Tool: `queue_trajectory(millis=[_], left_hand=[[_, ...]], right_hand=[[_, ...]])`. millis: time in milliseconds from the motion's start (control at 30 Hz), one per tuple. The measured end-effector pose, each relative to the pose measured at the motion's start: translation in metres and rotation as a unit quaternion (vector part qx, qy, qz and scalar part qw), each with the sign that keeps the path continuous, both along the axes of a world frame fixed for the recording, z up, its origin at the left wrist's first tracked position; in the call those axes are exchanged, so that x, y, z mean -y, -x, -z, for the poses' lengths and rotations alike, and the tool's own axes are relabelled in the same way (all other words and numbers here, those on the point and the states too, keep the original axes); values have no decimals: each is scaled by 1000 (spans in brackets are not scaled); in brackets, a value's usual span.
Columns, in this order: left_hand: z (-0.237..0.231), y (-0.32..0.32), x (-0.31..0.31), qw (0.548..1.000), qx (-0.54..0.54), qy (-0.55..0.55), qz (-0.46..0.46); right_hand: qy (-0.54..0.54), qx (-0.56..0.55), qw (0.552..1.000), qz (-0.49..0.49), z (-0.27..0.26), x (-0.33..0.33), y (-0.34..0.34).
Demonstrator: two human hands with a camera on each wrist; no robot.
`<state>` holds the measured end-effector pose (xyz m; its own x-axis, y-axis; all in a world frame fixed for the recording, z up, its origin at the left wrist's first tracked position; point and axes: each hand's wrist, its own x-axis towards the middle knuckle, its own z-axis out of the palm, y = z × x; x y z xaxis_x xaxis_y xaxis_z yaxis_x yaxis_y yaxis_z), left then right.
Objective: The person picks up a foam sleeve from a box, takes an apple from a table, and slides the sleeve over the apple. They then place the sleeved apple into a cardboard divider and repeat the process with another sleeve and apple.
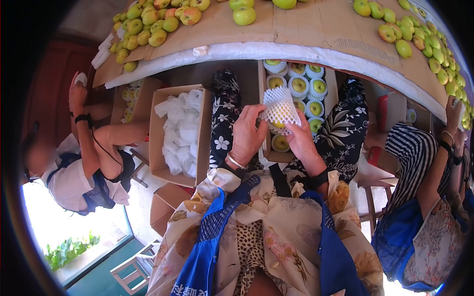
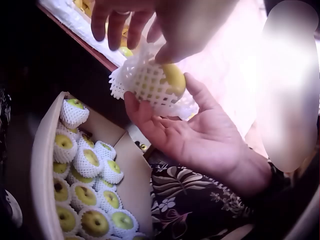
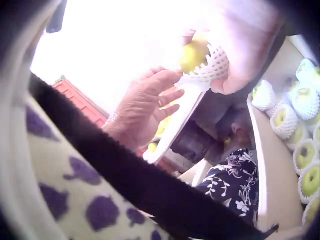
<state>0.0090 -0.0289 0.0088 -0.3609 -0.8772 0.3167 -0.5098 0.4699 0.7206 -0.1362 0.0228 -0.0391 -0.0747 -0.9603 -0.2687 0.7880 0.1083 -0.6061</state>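
A yellow-green apple [image 2: 174,80] sits partly inside a white foam net sleeve [image 1: 280,107]. My right hand [image 1: 303,144] grips the apple and its net from below; in the left wrist view its fingers curl under the net and the thumb stands along the apple's side. My left hand [image 1: 247,132] is at the other side, its fingers spread and fairly straight, with fingertips at the net's edge in the right wrist view. Just beyond the hands stands a carton [image 1: 267,143] of netted apples [image 1: 299,86] in rows.
To the left, a cardboard box [image 1: 154,135] holds loose white foam nets [image 1: 180,133]. A cardboard-covered table [image 1: 316,34] with a white padded edge crosses ahead, bearing heaps of apples [image 1: 158,37]. Seated people work at both sides, one at the left [image 1: 74,163], others at the right.
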Motion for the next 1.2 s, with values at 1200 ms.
queue_trajectory(millis=[1200], left_hand=[[-12,3,19,920,-253,-299,-6]], right_hand=[[18,-8,994,-103,18,-5,11]])
